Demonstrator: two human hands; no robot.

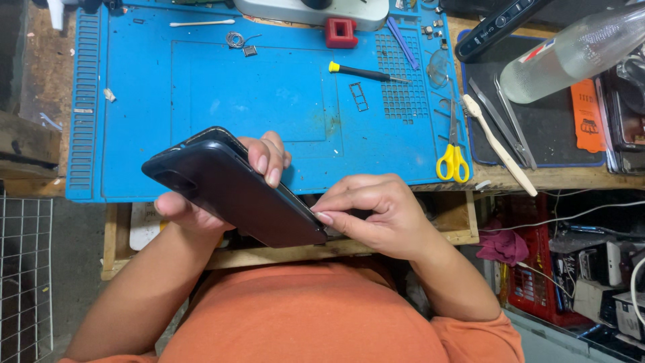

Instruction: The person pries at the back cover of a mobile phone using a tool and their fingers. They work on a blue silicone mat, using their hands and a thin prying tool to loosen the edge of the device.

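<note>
Below, we hold a phone (232, 191), dark, smooth, round-cornered, tilted back-up over the worktop's (510, 176) near edge. Our left hand (201, 202) grips it, fingers (267, 161) curled over its far side; our right hand (373, 215) pinches its lower corner. Beyond lies a blue rubbery mat (201, 87), with yellow-handled scissors (453, 151).

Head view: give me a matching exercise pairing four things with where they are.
Things:
1. phone
2. scissors
3. screwdriver
4. clear bottle

Places:
A. right edge of the blue mat
B. top right, over the dark mat
C. gripped in the left hand, right hand at its lower edge
D. upper middle of the blue mat

Pairs: 1-C, 2-A, 3-D, 4-B
</note>
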